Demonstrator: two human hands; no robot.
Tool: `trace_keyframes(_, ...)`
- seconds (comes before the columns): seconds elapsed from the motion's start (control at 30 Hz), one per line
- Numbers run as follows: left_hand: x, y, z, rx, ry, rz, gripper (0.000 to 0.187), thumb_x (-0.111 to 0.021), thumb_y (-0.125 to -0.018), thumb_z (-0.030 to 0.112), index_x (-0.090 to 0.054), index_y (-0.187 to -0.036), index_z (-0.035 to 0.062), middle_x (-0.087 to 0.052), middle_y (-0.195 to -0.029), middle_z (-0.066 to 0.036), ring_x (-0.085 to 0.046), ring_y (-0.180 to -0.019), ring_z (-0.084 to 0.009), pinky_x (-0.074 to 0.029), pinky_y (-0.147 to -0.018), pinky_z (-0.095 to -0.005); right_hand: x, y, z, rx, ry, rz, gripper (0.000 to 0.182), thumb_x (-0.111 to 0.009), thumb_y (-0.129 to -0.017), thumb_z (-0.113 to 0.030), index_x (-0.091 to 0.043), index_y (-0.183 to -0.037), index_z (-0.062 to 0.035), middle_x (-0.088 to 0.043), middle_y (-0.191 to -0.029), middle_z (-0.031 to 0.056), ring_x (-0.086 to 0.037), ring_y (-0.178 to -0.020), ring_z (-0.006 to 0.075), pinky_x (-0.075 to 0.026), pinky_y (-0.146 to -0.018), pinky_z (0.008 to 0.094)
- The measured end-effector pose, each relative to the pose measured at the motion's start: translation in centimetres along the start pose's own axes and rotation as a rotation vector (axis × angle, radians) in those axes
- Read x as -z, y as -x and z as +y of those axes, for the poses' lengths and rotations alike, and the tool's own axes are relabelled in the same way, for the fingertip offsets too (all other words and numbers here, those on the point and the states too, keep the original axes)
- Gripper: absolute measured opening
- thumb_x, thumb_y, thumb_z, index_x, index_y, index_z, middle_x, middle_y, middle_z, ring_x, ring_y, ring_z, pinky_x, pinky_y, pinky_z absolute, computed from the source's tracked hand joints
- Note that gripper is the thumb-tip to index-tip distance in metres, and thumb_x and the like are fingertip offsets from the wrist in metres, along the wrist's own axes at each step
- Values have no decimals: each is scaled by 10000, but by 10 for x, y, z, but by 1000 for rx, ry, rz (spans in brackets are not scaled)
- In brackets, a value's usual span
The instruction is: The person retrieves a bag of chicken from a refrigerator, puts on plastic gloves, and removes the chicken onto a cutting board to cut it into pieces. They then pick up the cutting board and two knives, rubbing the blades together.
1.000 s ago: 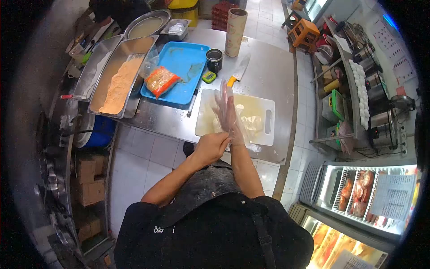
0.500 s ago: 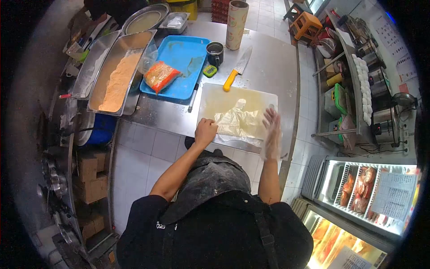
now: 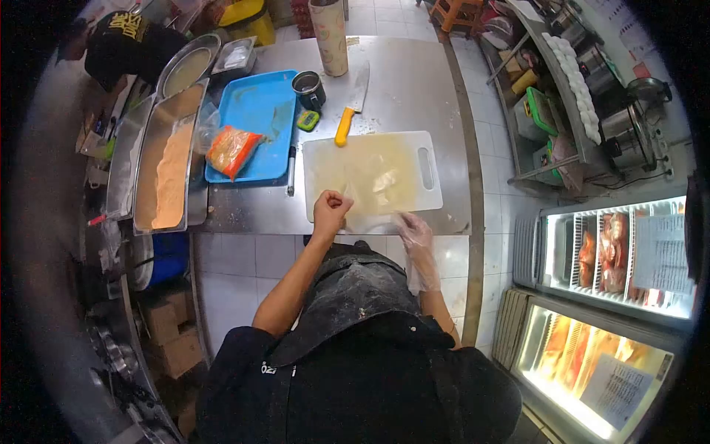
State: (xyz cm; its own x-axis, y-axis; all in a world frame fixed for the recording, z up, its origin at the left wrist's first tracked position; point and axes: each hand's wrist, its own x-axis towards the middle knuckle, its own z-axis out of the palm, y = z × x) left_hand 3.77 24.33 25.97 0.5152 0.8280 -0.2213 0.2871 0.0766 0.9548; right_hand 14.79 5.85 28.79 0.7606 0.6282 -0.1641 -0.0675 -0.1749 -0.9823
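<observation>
A white cutting board point(image 3: 318, 159) lies at the near edge of the steel table. Over its front part, a thin, clear plastic glove point(image 3: 381, 189) is stretched between my hands; its outline is hard to make out. Bare, my left hand point(image 3: 330, 211) pinches its left side at the board's front edge. My right hand point(image 3: 418, 240), in a clear plastic glove, holds the other side with closed fingers. Beyond them, the yellow-handled knife point(image 3: 352, 103) rests with its handle over the board's far edge.
Left of the board are a marker point(image 3: 291, 170), a blue tray point(image 3: 244, 96) with an orange packet point(image 3: 233, 150), and a metal bin of orange powder point(image 3: 171, 177). A mug point(image 3: 309, 90), green timer point(image 3: 308, 120) and patterned cylinder point(image 3: 329, 37) stand farther back. Another person point(image 3: 133, 48) is at far left.
My right hand has come down and left from the board's right side, its spread fingers now closed on the plastic. My left hand has lifted slightly into a pinch. The view has shifted.
</observation>
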Motion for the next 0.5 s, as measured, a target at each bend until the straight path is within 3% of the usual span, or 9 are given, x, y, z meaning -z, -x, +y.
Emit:
trace_keyframes(0.07,4,12,19,127,260,-76,306,-717,-740,27,-460,-906,50,-526,-703,11,-489,-657,-60,-398,-591,-193,-13,-4,-11,109,122,-53,330,-678,-806,-203,-621,-1065,-8,-614,-987,93,-586,-859,177,-479,-768,299)
trace_keyframes(0.17,8,24,33,72,369,-117,301,-714,-739,10,-458,-893,48,-534,-734,-2,-492,-675,-61,-399,-596,-191,-37,-8,-37,247,308,-189,314,-685,-789,-211,-634,-1037,-25,-614,-978,97,-589,-850,207,-482,-734,315)
trace_keyframes(0.23,13,33,41,48,419,-110,305,-708,-742,-3,-469,-929,30,-547,-766,-17,-510,-707,-73,-418,-618,-196,-55,-7,-43,470,336,-272,255,-708,-757,-165,-642,-925,15,-633,-838,124,-609,-760,214,-475,-701,315)
trace_keyframes(0.27,17,38,52,63,433,-106,307,-699,-750,-6,-474,-957,21,-551,-778,-21,-524,-734,-81,-432,-643,-199,-64,-10,-59,181,384,-242,238,-711,-757,-168,-632,-869,27,-626,-817,129,-604,-748,218,-468,-685,321)
trace_keyframes(0.4,42,45,44,70,503,-52,246,-676,-780,12,-522,-972,-5,-579,-833,-34,-558,-803,-99,-465,-719,-222,-75,-12,-55,183,179,-305,232,-709,-763,-169,-618,-838,30,-615,-807,140,-594,-742,229,-466,-687,320)
trace_keyframes(0.47,50,55,47,66,525,-30,212,-676,-783,20,-542,-945,-8,-593,-851,-39,-561,-797,-97,-466,-722,-226,-75,-18,-42,385,406,-389,193,-697,-780,-175,-635,-857,-8,-619,-803,101,-594,-758,217,-458,-677,328)
trace_keyframes(0.5,53,60,53,71,513,25,183,-681,-782,29,-565,-918,-9,-604,-846,-40,-560,-773,-94,-465,-714,-228,-77,-18,-40,389,407,-408,193,-697,-780,-175,-635,-857,-8,-619,-803,101,-594,-758,217,-458,-677,328)
